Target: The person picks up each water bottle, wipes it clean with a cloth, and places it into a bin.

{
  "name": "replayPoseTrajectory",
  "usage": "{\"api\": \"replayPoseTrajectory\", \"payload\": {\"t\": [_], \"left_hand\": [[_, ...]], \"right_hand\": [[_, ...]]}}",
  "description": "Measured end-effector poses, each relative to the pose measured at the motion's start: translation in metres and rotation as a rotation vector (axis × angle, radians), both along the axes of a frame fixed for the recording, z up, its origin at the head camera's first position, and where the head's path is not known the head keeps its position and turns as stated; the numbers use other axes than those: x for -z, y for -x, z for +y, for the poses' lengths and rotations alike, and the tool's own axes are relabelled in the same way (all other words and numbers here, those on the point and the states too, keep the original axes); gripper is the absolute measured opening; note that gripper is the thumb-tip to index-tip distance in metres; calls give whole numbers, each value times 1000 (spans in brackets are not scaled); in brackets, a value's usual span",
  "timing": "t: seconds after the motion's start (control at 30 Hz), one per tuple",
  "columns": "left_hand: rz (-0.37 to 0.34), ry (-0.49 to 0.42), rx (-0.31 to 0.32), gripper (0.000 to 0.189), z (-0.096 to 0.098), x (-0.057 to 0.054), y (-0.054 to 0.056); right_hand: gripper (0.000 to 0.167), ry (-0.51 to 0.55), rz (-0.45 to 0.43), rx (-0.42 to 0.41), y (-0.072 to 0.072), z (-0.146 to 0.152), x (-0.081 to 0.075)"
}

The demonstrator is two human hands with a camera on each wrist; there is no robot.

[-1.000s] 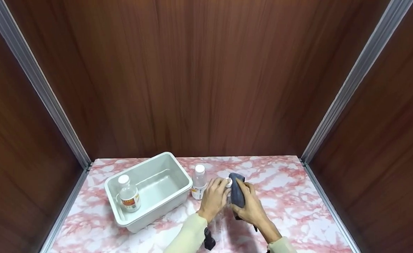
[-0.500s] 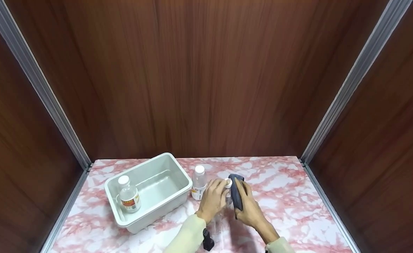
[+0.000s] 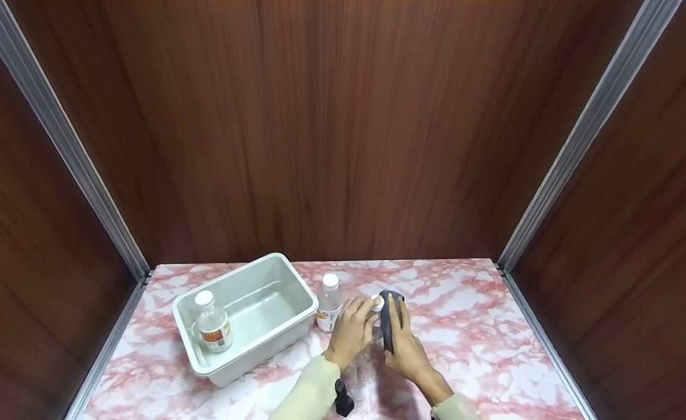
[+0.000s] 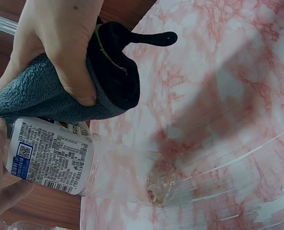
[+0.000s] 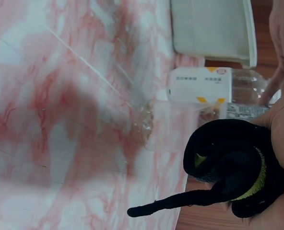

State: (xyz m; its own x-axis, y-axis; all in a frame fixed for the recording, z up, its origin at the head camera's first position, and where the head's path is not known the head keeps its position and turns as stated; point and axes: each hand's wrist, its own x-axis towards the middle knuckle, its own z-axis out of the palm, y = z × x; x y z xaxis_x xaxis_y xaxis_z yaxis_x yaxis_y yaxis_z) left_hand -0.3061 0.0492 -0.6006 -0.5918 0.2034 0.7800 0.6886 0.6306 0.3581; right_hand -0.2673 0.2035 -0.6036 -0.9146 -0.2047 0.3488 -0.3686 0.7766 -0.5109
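My left hand [image 3: 352, 328] grips a clear plastic bottle near its top, by the white cap [image 3: 377, 303]. In the left wrist view the bottle's printed white label [image 4: 53, 155] and its see-through base show, the base standing on the table. My right hand [image 3: 406, 347] holds a folded dark grey-blue cloth [image 3: 386, 326] against the bottle's right side. A black edge, a yellow-green seam and a dangling black loop [image 5: 166, 203] show on the cloth in the right wrist view. The cloth hides part of the bottle.
A pale grey plastic bin [image 3: 267, 344] stands at the left with a white-capped bottle [image 3: 213, 326] upright inside. Another bottle [image 3: 329, 303] stands between the bin and my left hand. Brown wood-grain panels [image 3: 343, 134] enclose the red-and-white marbled table [image 3: 471, 338].
My right hand has shifted slightly left and turned, its fingers now pointing straighter forward along the cloth, which looks narrower. My left hand and the bottle have barely moved.
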Motion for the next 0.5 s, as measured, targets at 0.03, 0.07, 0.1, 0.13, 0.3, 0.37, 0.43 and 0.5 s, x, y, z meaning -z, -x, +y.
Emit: {"api": "replayPoseTrajectory", "payload": {"t": [0.03, 0.07, 0.1, 0.13, 0.3, 0.37, 0.43, 0.5], "left_hand": [[2, 0, -3, 31, 0, 0, 0], [8, 1, -7, 32, 0, 0, 0], [13, 1, -11, 32, 0, 1, 0], [17, 1, -15, 33, 1, 1, 0], [15, 5, -29, 33, 2, 1, 1], [14, 1, -33, 33, 2, 1, 1], [15, -3, -38, 34, 3, 1, 0], [16, -6, -40, 35, 3, 1, 0]], "right_hand": [[115, -2, 5, 4, 0, -1, 1], [115, -5, 9, 6, 0, -1, 2], [115, -5, 12, 9, 0, -2, 2], [115, -6, 13, 14, 0, -3, 3], [115, 0, 44, 23, -1, -5, 4], [114, -3, 68, 24, -1, -5, 5], [113, -4, 89, 25, -2, -5, 6], [113, -1, 100, 29, -2, -5, 6]]}}
